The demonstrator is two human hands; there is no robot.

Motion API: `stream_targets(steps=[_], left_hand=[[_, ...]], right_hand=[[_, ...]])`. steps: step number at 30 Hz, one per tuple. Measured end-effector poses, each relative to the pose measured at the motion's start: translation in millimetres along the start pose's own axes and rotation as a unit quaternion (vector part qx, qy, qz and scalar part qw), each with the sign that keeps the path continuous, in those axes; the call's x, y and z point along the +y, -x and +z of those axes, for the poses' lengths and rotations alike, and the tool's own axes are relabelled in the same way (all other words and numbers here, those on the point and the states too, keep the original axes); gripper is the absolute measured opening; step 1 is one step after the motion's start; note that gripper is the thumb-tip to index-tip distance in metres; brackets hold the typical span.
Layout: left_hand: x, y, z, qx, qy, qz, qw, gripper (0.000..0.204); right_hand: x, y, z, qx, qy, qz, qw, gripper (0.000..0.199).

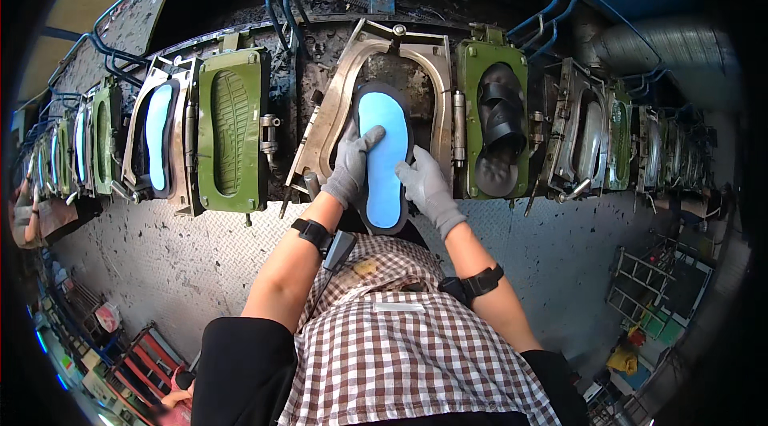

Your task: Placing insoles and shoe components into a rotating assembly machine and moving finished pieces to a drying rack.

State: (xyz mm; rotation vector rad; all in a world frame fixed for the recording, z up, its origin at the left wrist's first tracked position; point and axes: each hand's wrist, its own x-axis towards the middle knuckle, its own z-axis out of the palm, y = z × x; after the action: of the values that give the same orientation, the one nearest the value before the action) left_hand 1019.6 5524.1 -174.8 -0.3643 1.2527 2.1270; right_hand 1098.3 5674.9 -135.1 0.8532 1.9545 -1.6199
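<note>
A black shoe sole with a light blue inlay (384,156) is held toe-away in front of me, partly over an open metal mold frame (442,102). My grey-gloved left hand (352,162) grips its left edge, the thumb lying on the blue surface and the other fingers mostly hidden underneath. On the opposite edge, my gloved right hand (428,186) has its thumb and fingertips against the sole. Just right of the frame, a green mold half (470,150) carries a black strapped sandal (502,122).
Leftward stand a green mold plate (256,130) with a tread-patterned cavity and a metal frame (192,90) holding another blue-topped sole (158,134). More molds run along both sides. Blue bent pipes (280,2) rise behind. A person (178,398) shows at lower left, near red racks (148,358).
</note>
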Motion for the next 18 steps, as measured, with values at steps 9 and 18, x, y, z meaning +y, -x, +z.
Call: stream_targets(steps=[9, 18], left_hand=[[10.0, -43.0, 46.6, -0.042, -0.076, 0.076, 0.993, 0.071], [4.6, -68.2, 72.0, 0.025, -0.093, 0.123, 0.988, 0.088]], right_hand=[[34.3, -23.6, -10.6, 0.238, 0.066, -0.212, 0.946, 0.055], [-16.6, -36.5, -54.2, 0.242, 0.217, -0.202, 0.924, 0.056]])
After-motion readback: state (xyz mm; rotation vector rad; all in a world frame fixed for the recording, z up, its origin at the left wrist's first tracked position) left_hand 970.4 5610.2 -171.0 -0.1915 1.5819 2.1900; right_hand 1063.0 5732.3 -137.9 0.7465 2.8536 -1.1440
